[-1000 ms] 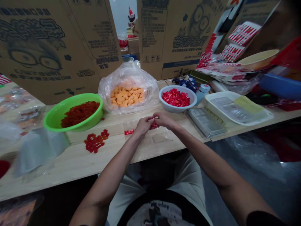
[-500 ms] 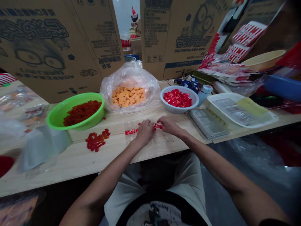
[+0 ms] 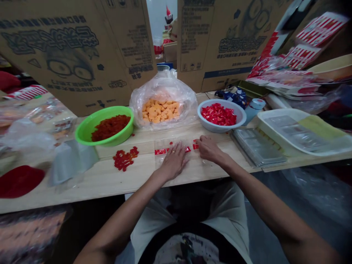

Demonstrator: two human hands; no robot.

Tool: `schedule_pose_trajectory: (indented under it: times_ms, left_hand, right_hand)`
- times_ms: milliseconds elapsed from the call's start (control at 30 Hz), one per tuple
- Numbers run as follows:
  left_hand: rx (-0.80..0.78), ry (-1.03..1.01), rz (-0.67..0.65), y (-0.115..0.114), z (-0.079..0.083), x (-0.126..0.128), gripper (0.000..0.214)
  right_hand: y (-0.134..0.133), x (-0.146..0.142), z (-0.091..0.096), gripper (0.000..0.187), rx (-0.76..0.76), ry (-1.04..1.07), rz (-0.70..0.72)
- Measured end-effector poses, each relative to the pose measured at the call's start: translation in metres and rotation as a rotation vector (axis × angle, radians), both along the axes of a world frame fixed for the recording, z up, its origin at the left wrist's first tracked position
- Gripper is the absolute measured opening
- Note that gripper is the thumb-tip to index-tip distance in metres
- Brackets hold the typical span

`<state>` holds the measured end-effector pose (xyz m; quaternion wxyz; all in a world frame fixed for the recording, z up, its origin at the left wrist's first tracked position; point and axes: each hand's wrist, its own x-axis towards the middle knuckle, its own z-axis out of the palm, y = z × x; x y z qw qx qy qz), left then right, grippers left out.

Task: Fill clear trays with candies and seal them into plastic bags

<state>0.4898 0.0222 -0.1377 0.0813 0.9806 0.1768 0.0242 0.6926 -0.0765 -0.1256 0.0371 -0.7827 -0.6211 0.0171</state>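
My left hand (image 3: 173,160) lies flat with fingers stretched out on a clear plastic bag (image 3: 178,157) on the wooden table (image 3: 110,179). My right hand (image 3: 208,148) rests beside it with fingers curled down onto the bag's right part. Small red wrapped packets (image 3: 161,151) show inside or on the bag under my fingertips. A loose heap of red gummies (image 3: 125,159) lies left of my left hand. Behind stand a green bowl (image 3: 88,126) of red gummies, an open plastic sack of orange pieces (image 3: 161,110) and a white bowl (image 3: 239,113) of red wrapped sweets.
Large printed cardboard boxes (image 3: 77,55) wall the back. Clear plastic trays (image 3: 257,146) and a white tray (image 3: 264,117) lie at the right, with red-striped cartons (image 3: 302,55) behind. Crumpled plastic bags (image 3: 71,161) and a red lid (image 3: 19,181) sit at the left.
Both hands came down from pinching something red together above the table. They now press on the bag, the left hand flat. My view has shifted so everything sits further right.
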Motion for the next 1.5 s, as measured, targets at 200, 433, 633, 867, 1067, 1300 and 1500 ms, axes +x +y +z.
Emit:
schedule_pose_trajectory:
  times_ms: [200, 433, 633, 867, 1067, 1300, 1500]
  left_hand:
    - [0.058, -0.008, 0.214, 0.026, -0.014, -0.059, 0.064]
    - [0.101, -0.045, 0.166, 0.027, -0.036, -0.065, 0.067]
    - [0.096, 0.081, 0.138, 0.042, -0.024, -0.056, 0.067]
    - [0.184, -0.004, 0.001, 0.015, -0.007, -0.020, 0.068]
    - [0.214, 0.029, -0.126, -0.003, -0.011, 0.013, 0.064]
    - [0.177, 0.031, -0.088, -0.001, -0.012, 0.020, 0.069]
    - [0.068, 0.072, -0.134, -0.004, -0.022, 0.025, 0.073]
  right_hand:
    - [-0.018, 0.004, 0.000, 0.048, 0.190, 0.142, 0.004]
    - [-0.038, -0.019, -0.043, 0.057, 0.183, 0.030, 0.162]
    - [-0.038, -0.016, -0.061, 0.055, 0.274, 0.032, 0.202]
    - [-0.039, 0.001, -0.058, 0.055, 0.378, 0.166, 0.038]
    - [-0.036, 0.007, -0.045, 0.056, 0.299, 0.177, 0.056]
    - [-0.029, -0.018, -0.051, 0.058, 0.113, 0.064, 0.126]
    - [-0.028, -0.022, -0.066, 0.060, 0.235, 0.033, 0.164]
